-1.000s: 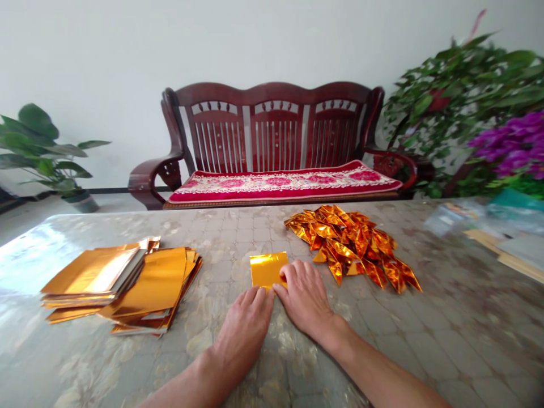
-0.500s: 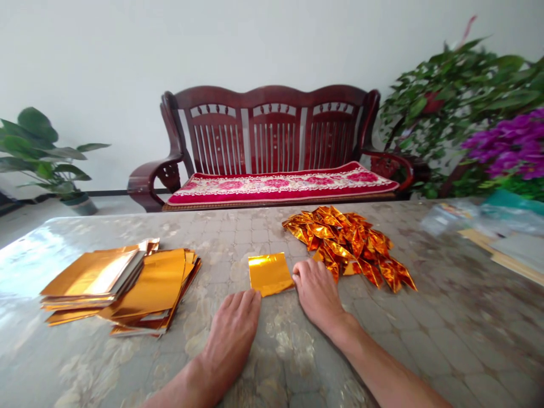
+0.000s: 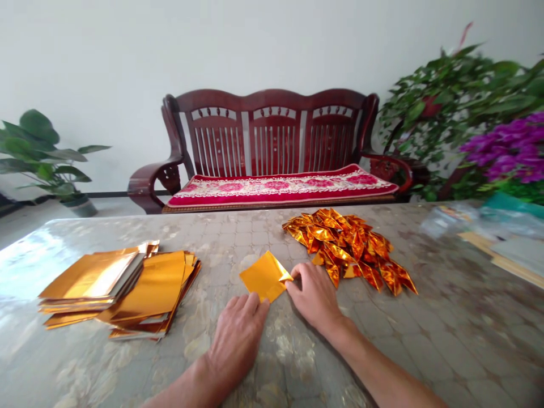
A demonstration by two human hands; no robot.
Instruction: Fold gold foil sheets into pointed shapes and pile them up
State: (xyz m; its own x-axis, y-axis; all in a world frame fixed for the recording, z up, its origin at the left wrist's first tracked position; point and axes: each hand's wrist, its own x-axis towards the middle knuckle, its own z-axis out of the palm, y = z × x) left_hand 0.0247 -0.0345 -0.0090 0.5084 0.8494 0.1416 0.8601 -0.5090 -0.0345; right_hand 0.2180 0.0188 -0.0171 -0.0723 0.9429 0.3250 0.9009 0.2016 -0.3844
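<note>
A square sheet of gold foil paper (image 3: 262, 276) lies on the table in front of me, turned so that one corner points away. Its right corner is bent over and pinched between the thumb and fingers of my right hand (image 3: 315, 293). My left hand (image 3: 241, 327) is closed at the sheet's near edge, with the thumb and curled fingertips against the paper. Just beyond my right hand is a heap of folded gold foil pieces (image 3: 340, 241). To the left are stacks of flat gold foil sheets (image 3: 157, 289), piled unevenly.
The table (image 3: 395, 351) has a patterned grey cover. Plastic bags (image 3: 450, 220) and flat papers (image 3: 521, 255) lie at the right edge. Behind the table stands a dark red wooden bench (image 3: 274, 136) with a floral cushion. Potted plants (image 3: 38, 150) flank it.
The foil sheet has turned so a corner now points away. My right hand has taken its right corner and bent it; my left hand has shifted slightly right.
</note>
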